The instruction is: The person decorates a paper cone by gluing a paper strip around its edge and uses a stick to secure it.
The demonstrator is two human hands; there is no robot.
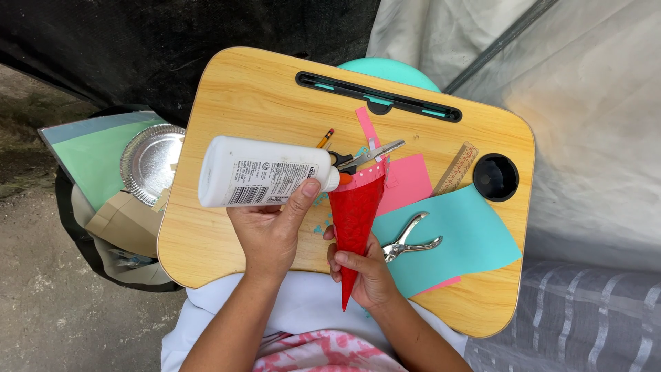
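— Both hands are busy, right? What has the left hand got?

— It is curled shut around a white glue bottle, thumb pressed on the side near the neck. That bottle lies on its side, long axis running almost level across the frame, base toward the left, orange nozzle toward the right.

— And the nozzle ends where?

— Right at the wide rim of a red paper cone, touching it or just short; I cannot tell which.

— Which way does the cone point?

— Its long axis is close to vertical in the frame, wide mouth up near centre, sharp tip down toward the lower middle, past the near edge of the wooden lap worktop.

— Who holds it?

— The right hand, fingers wrapped closed round the cone's lower half, just right of the left hand.

— Anything close by?

— Scissors and a pencil lie behind the nozzle. A metal hole punch sits on a teal paper sheet right of the cone, with pink paper and a wooden ruler further up.
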